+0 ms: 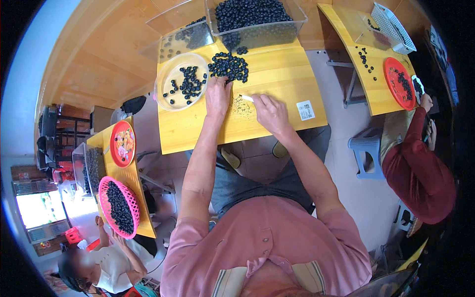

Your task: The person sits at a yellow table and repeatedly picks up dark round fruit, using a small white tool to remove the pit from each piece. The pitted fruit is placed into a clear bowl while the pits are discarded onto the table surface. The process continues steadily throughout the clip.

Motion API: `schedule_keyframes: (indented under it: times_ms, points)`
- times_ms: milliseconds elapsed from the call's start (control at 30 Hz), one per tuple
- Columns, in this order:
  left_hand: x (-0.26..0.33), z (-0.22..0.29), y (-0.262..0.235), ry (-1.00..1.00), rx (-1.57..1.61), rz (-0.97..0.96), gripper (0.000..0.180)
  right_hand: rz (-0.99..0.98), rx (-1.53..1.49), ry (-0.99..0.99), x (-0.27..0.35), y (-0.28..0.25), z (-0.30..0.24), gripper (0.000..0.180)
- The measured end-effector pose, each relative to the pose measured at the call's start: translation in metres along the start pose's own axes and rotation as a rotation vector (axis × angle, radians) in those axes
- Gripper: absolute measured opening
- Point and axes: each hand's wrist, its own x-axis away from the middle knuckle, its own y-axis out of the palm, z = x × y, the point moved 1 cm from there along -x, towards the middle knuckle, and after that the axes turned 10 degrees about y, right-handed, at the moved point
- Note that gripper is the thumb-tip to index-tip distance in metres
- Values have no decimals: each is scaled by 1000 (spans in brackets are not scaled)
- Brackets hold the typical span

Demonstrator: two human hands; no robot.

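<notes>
Loose dark round berries [229, 66], much like blueberries, lie on the yellow wooden table [282, 64]. My left hand [218, 96] is at the near edge of this pile, fingers bent together, with a dark berry at the fingertips. In my right hand [270, 113] is a small white stick-like tool [247, 98], its tip pointing left toward my left hand. Small dry brown crumbs [242, 106] are scattered between my hands. Left of my left hand sits a round clear plastic tub [159, 81] with several berries spread inside.
A large clear bin [257, 37] heaped with berries stands at the table's far edge, beside its lid-like clear panel [170, 20]. A white label [305, 110] lies right. Other people work at side tables, with a pink basket [134, 200], red trays [396, 64] and a grey stool [365, 148].
</notes>
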Motion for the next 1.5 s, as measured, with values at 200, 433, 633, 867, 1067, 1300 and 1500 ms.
schedule_keyframes:
  times_ms: [200, 433, 633, 867, 1067, 1300, 1500]
  points:
    - [12, 1, -3, -118, 195, 46, 22, 32, 11, -10, 0, -1, 1, 21]
    - [58, 12, -11, -421, 866, 238, 26, -12, 11, -4, 0, 1, 1, 25]
    - [76, 19, -4, -477, 917, 281, 30, -32, 27, -16, 1, 0, -1, 25]
    - [80, 19, 1, -413, 889, 296, 24, -43, 39, -18, 2, 3, 1, 26]
    - [78, 21, -4, -291, 740, 285, 17, -58, 48, -25, 1, 1, -1, 27]
    - [75, 29, -5, -402, 883, 334, 20, -85, 51, -27, 2, 4, -1, 27]
    - [79, 20, -5, -269, 686, 218, 24, -84, 52, -51, 2, 4, -1, 25]
